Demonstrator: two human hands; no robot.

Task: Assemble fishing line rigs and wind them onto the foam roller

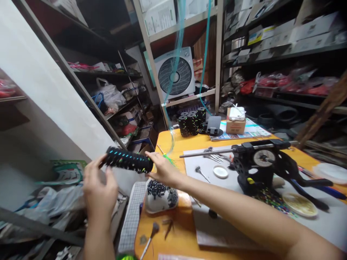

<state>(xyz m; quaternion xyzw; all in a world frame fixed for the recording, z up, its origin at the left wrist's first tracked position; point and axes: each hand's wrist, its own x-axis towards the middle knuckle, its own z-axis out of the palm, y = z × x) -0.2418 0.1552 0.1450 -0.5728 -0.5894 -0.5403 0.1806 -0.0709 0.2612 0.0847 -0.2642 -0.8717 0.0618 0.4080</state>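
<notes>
A black roller [128, 159], studded with rows of small blue, white and green bits, is held up off the left side of the table, nearly level. My left hand [98, 182] grips its left end, thumb below and fingers round the tip. Against the right end are the fingers of my right hand [162, 168], closed on it with the arm stretched across the table. Below the roller stands a white tub [159, 206] of small dark pieces. Several similar black studded rollers [192, 122] stand upright at the table's back.
A black hand-cranked device [256, 162] with a long metal rod sits on a pale sheet [217, 231] at the right. Nearby lie colourful beads [273, 202], a small white dish [220, 172] and a brush [150, 238]. A box fan [175, 74] and loaded shelves stand behind.
</notes>
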